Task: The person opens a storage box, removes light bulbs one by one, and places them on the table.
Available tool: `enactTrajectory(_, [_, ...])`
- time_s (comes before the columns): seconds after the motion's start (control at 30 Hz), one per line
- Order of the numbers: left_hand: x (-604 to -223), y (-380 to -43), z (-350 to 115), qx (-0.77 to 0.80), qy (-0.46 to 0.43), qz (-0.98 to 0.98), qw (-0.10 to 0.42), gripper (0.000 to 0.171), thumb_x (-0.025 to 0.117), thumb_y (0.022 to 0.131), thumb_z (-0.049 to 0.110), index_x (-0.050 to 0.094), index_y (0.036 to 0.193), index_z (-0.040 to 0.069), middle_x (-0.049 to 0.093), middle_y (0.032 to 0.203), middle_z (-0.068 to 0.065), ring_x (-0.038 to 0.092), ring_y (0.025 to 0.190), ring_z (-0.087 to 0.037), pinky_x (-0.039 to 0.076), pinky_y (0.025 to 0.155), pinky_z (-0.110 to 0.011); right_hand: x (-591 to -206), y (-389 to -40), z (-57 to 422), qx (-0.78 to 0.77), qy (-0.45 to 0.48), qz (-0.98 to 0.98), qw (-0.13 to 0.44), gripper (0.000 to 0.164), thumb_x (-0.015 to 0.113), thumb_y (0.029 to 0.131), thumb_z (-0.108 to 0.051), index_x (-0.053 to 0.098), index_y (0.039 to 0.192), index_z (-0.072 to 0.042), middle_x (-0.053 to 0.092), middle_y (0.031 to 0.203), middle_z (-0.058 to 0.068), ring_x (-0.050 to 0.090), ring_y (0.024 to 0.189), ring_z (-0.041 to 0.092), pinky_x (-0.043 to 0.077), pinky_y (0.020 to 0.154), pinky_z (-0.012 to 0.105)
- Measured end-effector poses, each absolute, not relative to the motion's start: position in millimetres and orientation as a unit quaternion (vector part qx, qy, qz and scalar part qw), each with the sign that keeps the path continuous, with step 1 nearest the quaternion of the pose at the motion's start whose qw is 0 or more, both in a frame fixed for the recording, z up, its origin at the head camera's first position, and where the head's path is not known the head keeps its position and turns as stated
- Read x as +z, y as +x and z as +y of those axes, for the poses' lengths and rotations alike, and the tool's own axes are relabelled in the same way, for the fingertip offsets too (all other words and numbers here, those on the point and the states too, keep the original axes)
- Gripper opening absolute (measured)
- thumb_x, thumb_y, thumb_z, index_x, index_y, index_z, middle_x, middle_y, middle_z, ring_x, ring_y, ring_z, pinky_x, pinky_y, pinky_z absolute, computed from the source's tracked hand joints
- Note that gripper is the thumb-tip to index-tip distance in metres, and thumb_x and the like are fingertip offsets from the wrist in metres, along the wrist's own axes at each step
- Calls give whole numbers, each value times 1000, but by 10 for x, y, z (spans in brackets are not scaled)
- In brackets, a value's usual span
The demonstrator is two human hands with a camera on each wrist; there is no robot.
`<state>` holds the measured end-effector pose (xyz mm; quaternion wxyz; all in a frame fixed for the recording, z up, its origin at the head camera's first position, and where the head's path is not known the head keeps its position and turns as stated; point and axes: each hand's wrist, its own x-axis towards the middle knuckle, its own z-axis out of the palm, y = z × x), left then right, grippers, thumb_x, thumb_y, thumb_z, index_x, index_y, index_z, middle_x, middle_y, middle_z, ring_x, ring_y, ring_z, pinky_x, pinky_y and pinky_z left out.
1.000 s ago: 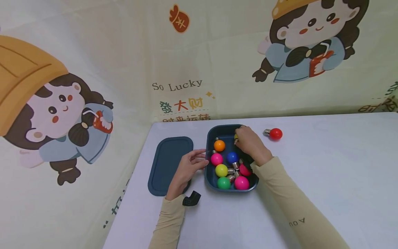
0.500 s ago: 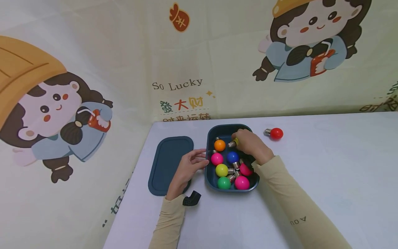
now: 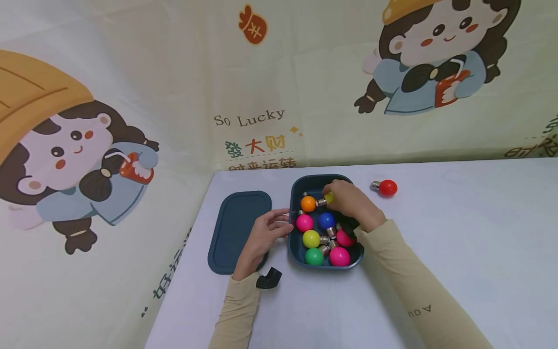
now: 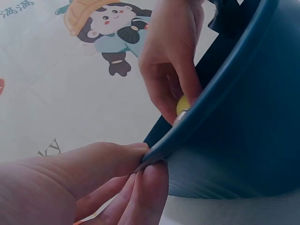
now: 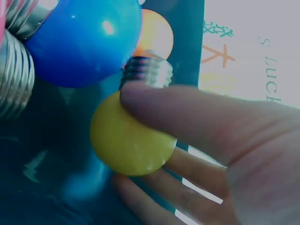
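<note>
Through my cameras I see my right hand (image 3: 348, 198) gripping a yellow bulb (image 5: 131, 136) between thumb and fingers inside the far part of the dark blue bin (image 3: 318, 181), beside the orange bulb (image 3: 307, 204). My left hand (image 3: 267, 229) pinches the bin's left rim. I count 6 more bulbs (image 3: 311, 239) nearer; 1 red bulb (image 3: 387, 188) lies outside, to the right.

Rightward of the right hand (image 3: 352, 199), the table (image 3: 471, 232) offers broad passage, though a red bulb (image 3: 387, 188) lies in the way, a little farther out. Between that hand and the far end of the tray (image 3: 316, 183), a gap opens. Leftward, an orange bulb (image 3: 307, 204) (just beside the held yellow bulb (image 5: 131, 138)) blocks travel; bodyward, a blue bulb (image 3: 326, 220) does. The left hand (image 3: 267, 231) obstructs its rim.
</note>
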<state>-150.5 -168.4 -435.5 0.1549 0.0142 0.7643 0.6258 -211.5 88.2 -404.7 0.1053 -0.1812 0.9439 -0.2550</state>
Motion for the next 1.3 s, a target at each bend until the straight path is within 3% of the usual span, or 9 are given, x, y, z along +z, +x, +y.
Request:
enactTrajectory(0.37, [-4359, -1503, -1690, 627, 15, 763, 155, 50, 76, 89, 17, 59, 136, 10, 64, 123, -15, 67, 98, -19, 58, 84, -28, -3874, -2039, 944, -268, -215, 937, 71, 34, 75, 87, -11, 71, 119, -2, 66, 114, 17, 59, 106, 31, 56, 90, 43])
enactTrajectory(0.67, [-4356, -1547, -1697, 628, 11, 762, 161, 50, 77, 88, 16, 60, 135, 12, 64, 121, -14, 67, 96, -18, 59, 83, -30, -3729, -1917, 1063, -292, -229, 928, 34, 37, 73, 88, -13, 68, 122, 1, 65, 118, 20, 58, 112, 35, 57, 89, 47])
enactTrajectory(0.97, [-4333, -1573, -1705, 630, 11, 757, 173, 53, 73, 90, 9, 55, 140, 6, 63, 124, -17, 67, 95, -15, 59, 82, -29, -3726, -1820, 1230, -300, -216, 929, 3, 38, 75, 88, -16, 68, 122, -1, 63, 115, 18, 57, 107, 32, 58, 83, 44])
enactTrajectory(1.3, [-4048, -1473, -1663, 625, 19, 759, 181, 52, 72, 91, 8, 54, 139, 2, 62, 123, -19, 66, 95, -15, 58, 83, -28, -3749, -1716, 1487, -317, -185, 930, -23, 35, 74, 88, -12, 68, 120, 1, 62, 119, 21, 55, 111, 37, 54, 90, 53])
